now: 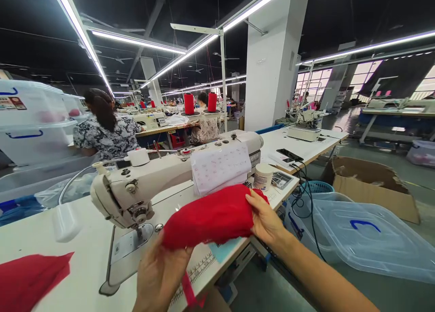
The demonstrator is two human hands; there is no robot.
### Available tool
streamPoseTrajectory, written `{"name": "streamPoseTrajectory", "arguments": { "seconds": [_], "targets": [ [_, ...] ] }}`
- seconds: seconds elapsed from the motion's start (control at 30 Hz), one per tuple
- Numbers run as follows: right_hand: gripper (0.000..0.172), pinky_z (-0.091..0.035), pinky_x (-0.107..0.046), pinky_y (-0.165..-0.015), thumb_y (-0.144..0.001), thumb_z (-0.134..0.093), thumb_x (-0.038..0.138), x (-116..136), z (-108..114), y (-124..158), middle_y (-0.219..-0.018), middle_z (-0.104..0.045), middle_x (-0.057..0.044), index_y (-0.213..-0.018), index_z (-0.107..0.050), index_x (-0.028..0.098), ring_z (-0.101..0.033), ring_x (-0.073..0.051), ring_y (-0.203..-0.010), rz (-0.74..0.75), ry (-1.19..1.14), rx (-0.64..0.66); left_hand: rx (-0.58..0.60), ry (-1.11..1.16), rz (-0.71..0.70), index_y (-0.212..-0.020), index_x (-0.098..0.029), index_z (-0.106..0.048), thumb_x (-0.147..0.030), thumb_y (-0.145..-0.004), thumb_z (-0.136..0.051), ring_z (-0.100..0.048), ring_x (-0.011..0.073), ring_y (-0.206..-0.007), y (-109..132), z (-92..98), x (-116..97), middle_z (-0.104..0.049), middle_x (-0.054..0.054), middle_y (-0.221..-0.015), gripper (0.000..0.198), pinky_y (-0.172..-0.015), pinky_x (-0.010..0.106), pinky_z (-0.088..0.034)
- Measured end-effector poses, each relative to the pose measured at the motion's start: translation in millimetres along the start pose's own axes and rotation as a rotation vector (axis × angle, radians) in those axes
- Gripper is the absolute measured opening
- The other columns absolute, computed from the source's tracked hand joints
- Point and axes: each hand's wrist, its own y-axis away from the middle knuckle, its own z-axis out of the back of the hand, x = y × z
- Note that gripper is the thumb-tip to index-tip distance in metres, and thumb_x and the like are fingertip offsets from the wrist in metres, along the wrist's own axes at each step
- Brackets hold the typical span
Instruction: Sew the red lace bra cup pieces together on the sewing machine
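Observation:
Both my hands hold a bundled piece of red fabric (210, 217) above the front edge of the white sewing table (84, 253). My left hand (159, 276) grips its lower left end from beneath, fingers closed. At the right end, my right hand (267, 219) pinches the cloth. A red strip hangs down from the bundle near my left wrist. Just behind the cloth stands a cream sewing machine (163, 176), its needle plate to the left of my left hand.
More red fabric (30, 278) lies at the table's left. A white jar (263, 176) and a paper sheet (220, 167) sit by the machine. Clear lidded bins (356, 235) and a cardboard box (370, 180) stand on the floor at right. A person in a patterned top (105, 131) sits ahead.

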Motion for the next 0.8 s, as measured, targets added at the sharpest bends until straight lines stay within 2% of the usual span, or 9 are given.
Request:
{"name": "streamPoseTrajectory", "arguments": {
  "seconds": [0.07, 0.13, 0.23, 0.37, 0.5, 0.67, 0.73, 0.8],
  "targets": [
    [0.026, -0.051, -0.032, -0.074, -0.067, -0.069, 0.025, 19, 16, -17, -0.086, -0.067, -0.001, -0.090, -0.059, 0.020, -0.063, -0.019, -0.085, 0.066, 0.061, -0.037, 0.052, -0.084, 0.024, -0.096, -0.019, -0.064, -0.007, -0.083, -0.038, -0.066, 0.0201, -0.081, -17, -23.3, 14, -0.071, 0.006, -0.083, 0.032, -0.080, 0.037, -0.050],
    [0.026, -0.052, -0.029, -0.068, -0.064, -0.071, 0.023, 34, 37, -28, -0.080, -0.067, -0.001, -0.086, -0.059, 0.019, -0.064, -0.017, -0.076, 0.072, 0.158, -0.119, 0.062, -0.249, 0.100, -0.103, -0.015, -0.060, -0.004, -0.081, -0.040, -0.066, 0.0200, -0.076, -33, -32.2, 33, -0.070, 0.008, -0.079, 0.031, -0.076, 0.036, -0.051],
    [0.026, -0.052, -0.024, -0.057, -0.060, -0.072, 0.018, 44, 70, -29, -0.071, -0.066, 0.000, -0.082, -0.059, 0.018, -0.063, -0.014, -0.062, 0.038, 0.251, -0.192, -0.060, -0.470, 0.155, -0.110, -0.016, -0.054, 0.003, -0.076, -0.044, -0.065, 0.0163, -0.058, -50, -23.2, 58, -0.068, 0.003, -0.068, 0.041, -0.067, 0.032, -0.051],
    [0.037, -0.051, -0.022, -0.050, -0.059, -0.072, 0.018, 40, 99, -18, -0.079, -0.067, -0.001, -0.093, -0.059, 0.020, -0.063, -0.014, -0.062, -0.001, 0.317, -0.223, -0.019, -0.532, 0.123, -0.116, -0.024, -0.049, 0.008, -0.070, -0.044, -0.064, 0.0148, -0.060, -56, -7.4, 67, -0.068, 0.001, -0.076, 0.055, -0.067, 0.031, -0.050],
    [0.050, -0.052, -0.022, -0.056, -0.058, -0.074, 0.021, 35, 106, -17, -0.093, -0.067, -0.002, -0.105, -0.057, 0.023, -0.064, -0.017, -0.076, 0.008, 0.375, -0.236, 0.021, -0.524, 0.093, -0.115, -0.024, -0.051, 0.009, -0.065, -0.046, -0.064, 0.0143, -0.064, -53, -5.1, 65, -0.068, 0.000, -0.076, 0.060, -0.072, 0.031, -0.048],
    [0.052, -0.052, -0.023, -0.062, -0.058, -0.074, 0.022, 31, 106, -23, -0.096, -0.066, -0.003, -0.107, -0.057, 0.025, -0.064, -0.018, -0.082, 0.014, 0.384, -0.234, 0.050, -0.550, 0.100, -0.112, -0.022, -0.051, 0.009, -0.060, -0.044, -0.063, 0.0139, -0.063, -48, -3.8, 64, -0.068, 0.000, -0.079, 0.061, -0.073, 0.031, -0.048],
    [0.054, -0.052, -0.024, -0.063, -0.058, -0.073, 0.022, 31, 104, -24, -0.097, -0.066, -0.004, -0.109, -0.057, 0.025, -0.063, -0.019, -0.083, 0.012, 0.394, -0.236, 0.088, -0.536, 0.113, -0.109, -0.023, -0.052, 0.005, -0.062, -0.045, -0.064, 0.0150, -0.069, -47, -4.5, 64, -0.068, 0.000, -0.084, 0.056, -0.073, 0.031, -0.048],
    [0.055, -0.052, -0.024, -0.063, -0.058, -0.073, 0.021, 33, 100, -25, -0.097, -0.066, -0.004, -0.110, -0.056, 0.025, -0.063, -0.019, -0.083, 0.011, 0.401, -0.238, 0.098, -0.509, 0.122, -0.104, -0.023, -0.055, -0.004, -0.069, -0.048, -0.064, 0.0165, -0.072, -48, -6.4, 63, -0.068, 0.002, -0.086, 0.039, -0.072, 0.032, -0.048]
  ]
}}
